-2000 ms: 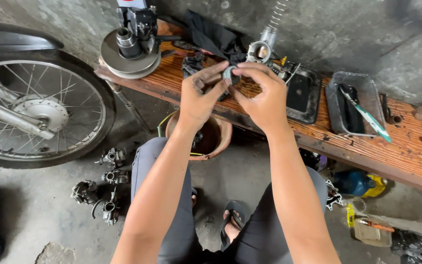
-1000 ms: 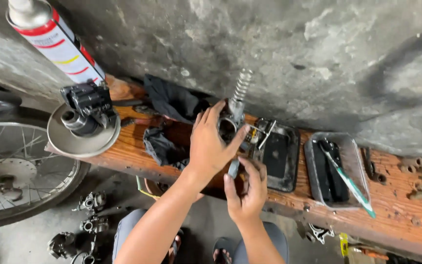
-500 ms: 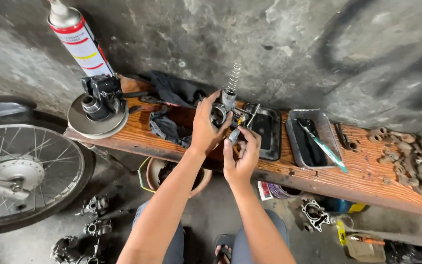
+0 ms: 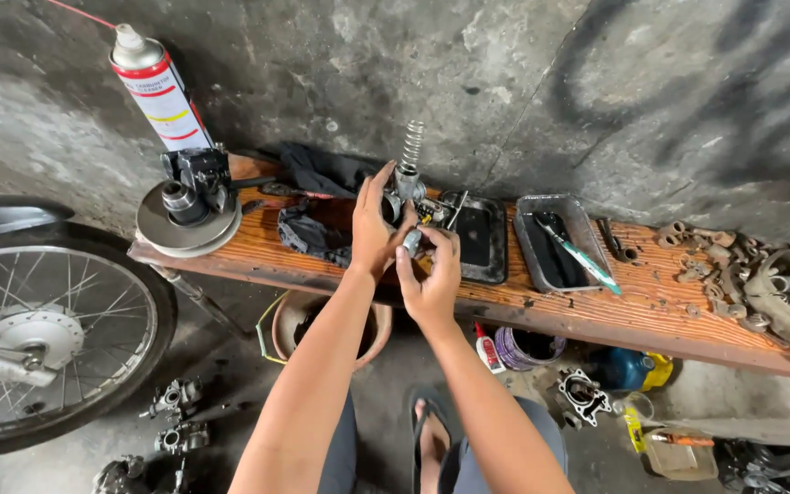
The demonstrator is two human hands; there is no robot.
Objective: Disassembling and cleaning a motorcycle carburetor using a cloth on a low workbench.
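Centrally, the left hand clasps a small metal carburettor body, its fingers wrapped round the near side, while the right hand pinches a small grey metal part just below that body, fingertips closed on it. A coiled spring stands upright from the top of the body. Compared with the earlier views, both hands now sit lower and steadier over the wooden table, and the right hand has come up from beneath to meet the left; this suggests the small part is being offered to the underside of the body. Just behind the hands lie a dark rag and a black tray; a second, grey tray holds a green-handled tool. Farther left, a spray can stands against the wall beside a metal disc assembly, and a spoked wheel occupies the floor.
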